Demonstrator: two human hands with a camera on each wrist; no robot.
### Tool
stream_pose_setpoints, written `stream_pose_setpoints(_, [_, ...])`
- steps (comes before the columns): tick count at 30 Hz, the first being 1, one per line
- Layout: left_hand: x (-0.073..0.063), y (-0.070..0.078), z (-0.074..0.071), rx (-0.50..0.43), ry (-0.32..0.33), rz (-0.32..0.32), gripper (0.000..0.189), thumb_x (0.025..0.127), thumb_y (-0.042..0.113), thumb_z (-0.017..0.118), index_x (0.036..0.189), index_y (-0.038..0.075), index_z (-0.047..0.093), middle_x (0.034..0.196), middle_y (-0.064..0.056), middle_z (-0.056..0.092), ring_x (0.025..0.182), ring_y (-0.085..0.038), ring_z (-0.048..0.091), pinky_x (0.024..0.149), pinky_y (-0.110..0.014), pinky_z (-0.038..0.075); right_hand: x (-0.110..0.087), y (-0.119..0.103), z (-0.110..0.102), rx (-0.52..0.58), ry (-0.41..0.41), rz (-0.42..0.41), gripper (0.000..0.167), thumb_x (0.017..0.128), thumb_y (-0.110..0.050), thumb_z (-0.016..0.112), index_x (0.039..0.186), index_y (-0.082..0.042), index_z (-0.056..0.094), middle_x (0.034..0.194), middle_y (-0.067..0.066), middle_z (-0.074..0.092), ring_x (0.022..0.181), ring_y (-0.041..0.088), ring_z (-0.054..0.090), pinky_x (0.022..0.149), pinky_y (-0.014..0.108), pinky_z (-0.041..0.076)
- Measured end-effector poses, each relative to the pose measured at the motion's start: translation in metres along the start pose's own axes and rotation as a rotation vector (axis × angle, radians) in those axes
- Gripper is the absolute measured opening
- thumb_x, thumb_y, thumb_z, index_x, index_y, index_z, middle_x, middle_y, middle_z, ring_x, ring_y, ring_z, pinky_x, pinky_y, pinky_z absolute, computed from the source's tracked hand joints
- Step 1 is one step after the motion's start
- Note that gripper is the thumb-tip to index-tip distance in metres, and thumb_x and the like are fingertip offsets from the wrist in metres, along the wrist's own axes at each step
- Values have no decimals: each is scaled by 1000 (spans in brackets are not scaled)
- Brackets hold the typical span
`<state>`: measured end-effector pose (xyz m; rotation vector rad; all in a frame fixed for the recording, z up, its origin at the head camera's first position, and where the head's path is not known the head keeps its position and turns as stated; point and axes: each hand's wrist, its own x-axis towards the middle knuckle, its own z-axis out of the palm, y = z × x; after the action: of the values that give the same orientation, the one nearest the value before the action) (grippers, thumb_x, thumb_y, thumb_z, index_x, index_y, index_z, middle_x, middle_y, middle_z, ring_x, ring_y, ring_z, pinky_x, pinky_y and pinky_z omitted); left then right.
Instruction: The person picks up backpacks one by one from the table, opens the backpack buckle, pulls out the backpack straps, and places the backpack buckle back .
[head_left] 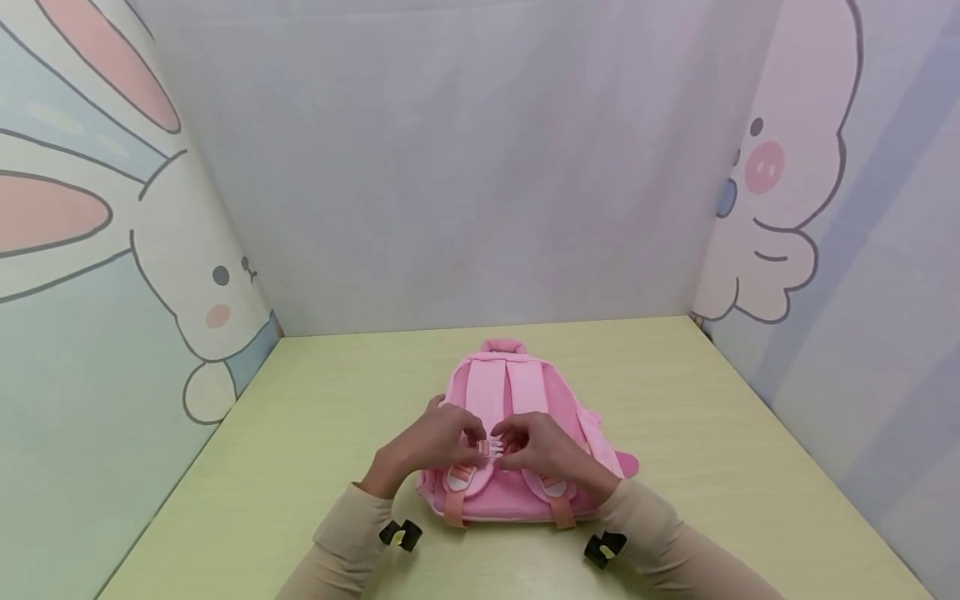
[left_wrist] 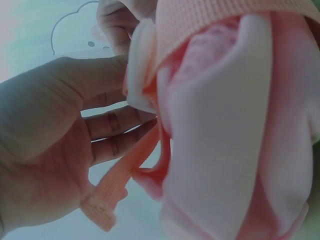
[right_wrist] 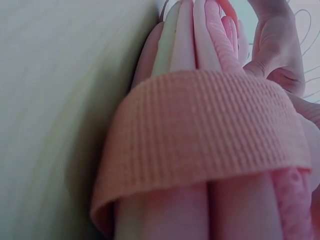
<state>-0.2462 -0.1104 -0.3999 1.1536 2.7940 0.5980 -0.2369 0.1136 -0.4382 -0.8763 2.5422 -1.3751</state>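
A pink backpack [head_left: 487, 492] lies on the table with its shoulder straps [head_left: 486, 387] facing up. Over its middle, a white plastic buckle [head_left: 496, 447] shows its prongs pointing right. My left hand [head_left: 442, 437] pinches the buckle's strap end between thumb and fingers. My right hand [head_left: 543, 446] faces it, fingers and thumb curled around the buckle's prong end; its fingers hide what lies inside them. In the left wrist view, a white strap adjuster [left_wrist: 140, 67] and a loose orange webbing end [left_wrist: 112, 192] hang close by the left palm.
Orange webbing [right_wrist: 200, 130] loops along the bag's lower edge. The bag's carry handle [head_left: 504, 345] points to the far side of the pale yellow table [head_left: 337, 400]. A grey-white curtain [head_left: 480, 167] closes the back, with cartoon-printed walls [head_left: 150, 367] at both sides.
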Motion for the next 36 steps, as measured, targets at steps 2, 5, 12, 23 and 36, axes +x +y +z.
stream_pose_setpoints(2, [0,-1,1,-2,4,-1,18,82,31,84,91,16,76,75,18,62,77,-6,60,109,-64,20,0,0,1,-5,8,-2,32,83,-18,83,110,-7,72,82,-7,65,75,12,60,66,25,52])
stream_pose_setpoints(5, [0,-1,1,-8,12,-11,19,81,31,85,88,17,75,75,18,62,74,-2,57,109,-60,23,0,-1,3,0,14,0,29,84,-21,83,109,-11,74,82,-8,66,75,11,59,66,25,52])
stream_pose_setpoints(12, [1,1,0,-33,32,-40,31,77,30,88,86,17,62,70,15,56,66,-5,52,104,-54,28,1,0,6,23,10,-7,23,86,-22,81,107,-13,77,88,-10,71,75,8,60,68,25,54])
stream_pose_setpoints(23, [-5,-3,-7,-20,-7,-26,18,83,20,82,92,15,67,77,12,60,70,-5,53,93,-47,38,3,3,6,70,8,38,15,85,-25,81,99,-18,79,83,-10,71,70,7,58,61,23,49])
stream_pose_setpoints(36, [-13,-12,-20,-70,-163,-110,11,90,7,72,83,15,68,72,7,58,65,-9,52,60,-26,47,6,14,3,177,-2,89,21,81,-27,85,99,-18,79,86,-3,73,73,9,57,62,23,47])
